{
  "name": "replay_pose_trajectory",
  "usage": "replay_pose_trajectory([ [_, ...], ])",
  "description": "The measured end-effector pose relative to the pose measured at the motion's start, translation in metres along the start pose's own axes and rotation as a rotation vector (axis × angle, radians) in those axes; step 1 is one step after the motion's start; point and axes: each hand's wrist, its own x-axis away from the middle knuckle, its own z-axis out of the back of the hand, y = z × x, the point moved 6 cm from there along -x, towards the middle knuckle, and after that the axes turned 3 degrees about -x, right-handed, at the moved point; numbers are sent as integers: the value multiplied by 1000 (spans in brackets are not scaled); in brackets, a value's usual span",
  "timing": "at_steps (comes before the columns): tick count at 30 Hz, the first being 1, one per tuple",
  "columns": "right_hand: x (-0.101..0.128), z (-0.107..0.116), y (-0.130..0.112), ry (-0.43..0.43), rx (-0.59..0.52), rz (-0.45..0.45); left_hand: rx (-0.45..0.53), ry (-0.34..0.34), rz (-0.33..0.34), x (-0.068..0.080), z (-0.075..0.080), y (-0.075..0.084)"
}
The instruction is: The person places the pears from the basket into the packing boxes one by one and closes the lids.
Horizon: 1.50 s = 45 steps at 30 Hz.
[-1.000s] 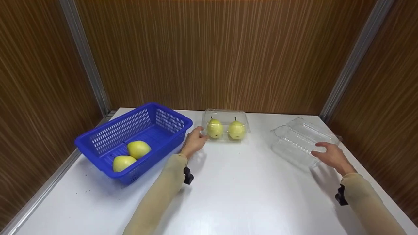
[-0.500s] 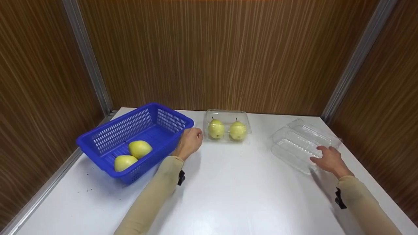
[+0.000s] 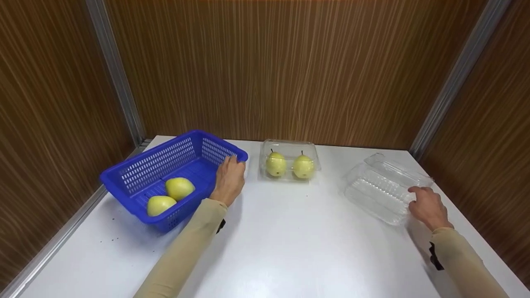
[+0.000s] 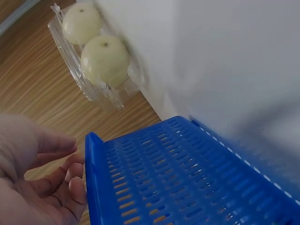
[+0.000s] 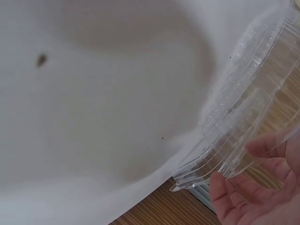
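My left hand [image 3: 229, 179] lies against the right end of a blue slotted basket [image 3: 136, 169], its fingers relaxed by the rim corner; the left wrist view shows the hand [image 4: 42, 187] beside the basket's end wall [image 4: 93, 178]. Two yellow pears [image 3: 179, 187] lie in the basket. My right hand [image 3: 427, 203] holds the near right edge of an empty clear clamshell [image 3: 379, 188]. In the right wrist view thumb and fingers [image 5: 253, 187] are curled on either side of that clamshell's rim [image 5: 243, 103].
A closed clear clamshell [image 3: 290, 145] with two pears inside stands at the back middle of the white table [image 3: 298, 231], just right of the basket. Wood-grain walls close the table in at back and sides. A metal strip runs along its left edge.
My left hand has drawn back from the pear clamshell and moved left to the basket's end. My right hand has slid from on top of the empty clamshell to its near right edge.
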Motion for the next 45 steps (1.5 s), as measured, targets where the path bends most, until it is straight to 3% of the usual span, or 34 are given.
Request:
replay_pose_trajectory([
  [8, 1, -5, -2, -88, 42, 6, -93, -88, 49, 0, 1, -9],
  [14, 4, -3, -6, -44, 27, 28, -40, -127, 71, -2, 4, -13],
  [21, 6, -3, -11, -24, 28, 40, 36, -102, 9, -2, 8, -17],
  [25, 6, -6, -16, -60, 43, 38, 73, -135, 2, -1, 8, -21],
  [45, 18, -19, -38, -139, -2, 24, 53, -196, -6, 0, 5, -21],
])
